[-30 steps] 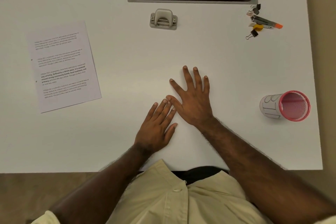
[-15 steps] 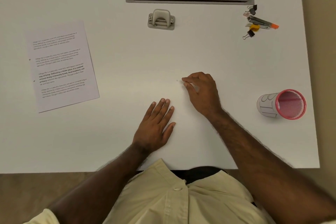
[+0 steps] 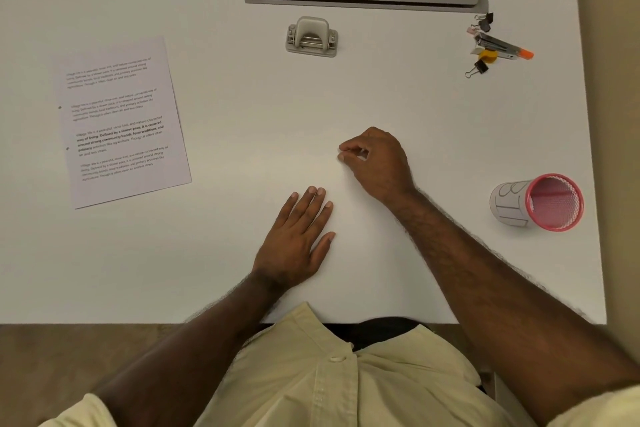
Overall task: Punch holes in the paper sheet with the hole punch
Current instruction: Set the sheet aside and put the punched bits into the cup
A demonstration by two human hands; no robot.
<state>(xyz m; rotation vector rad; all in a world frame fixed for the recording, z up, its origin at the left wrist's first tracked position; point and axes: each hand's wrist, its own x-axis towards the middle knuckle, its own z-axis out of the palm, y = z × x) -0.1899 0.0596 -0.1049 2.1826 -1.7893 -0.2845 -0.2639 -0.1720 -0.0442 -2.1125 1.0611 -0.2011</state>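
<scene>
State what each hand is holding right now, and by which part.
The left hand lies flat on the table, holding nothing. The right hand has its fingertips pinched together; whether a tiny scrap sits between them cannot be told.

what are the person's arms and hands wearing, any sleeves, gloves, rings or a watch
Both hands are bare: no gloves, rings or watch show on the left hand or the right hand. The forearms are uncovered down to the wrists. Short pale yellow sleeves show only at the bottom corners of the head view, part of a pale yellow buttoned shirt.
</scene>
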